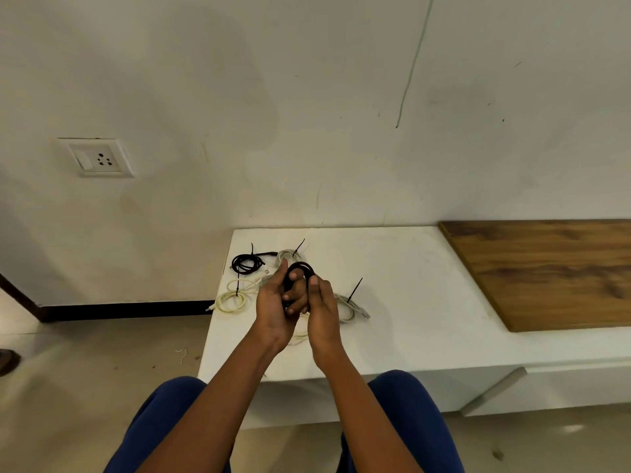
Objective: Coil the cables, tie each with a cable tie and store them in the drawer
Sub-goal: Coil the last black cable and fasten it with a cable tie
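- Four coiled cables lie on the low white tabletop [392, 268], and we take the black coil in our hands [300, 269] as our landmark.
- Far left of that coil, a cream wall socket plate [97, 158] sits on the wall.
- Just up-left of it rests a black coiled cable with a black tie [246, 262]; below that, a cream coiled cable [234, 298], also tied.
- Our left hand [273, 303] grips the landmark coil, fingers curled round it.
- Behind it lies a grey tied coil [288, 256].
- Our right hand [321, 310] pinches the same coil; we cannot tell whether a tie is on it yet.
- Right of it lies another pale tied coil [351, 307].
- Lower right, the white drawer front with its grey handle [491, 390] appears closed: storing remains, we judge.
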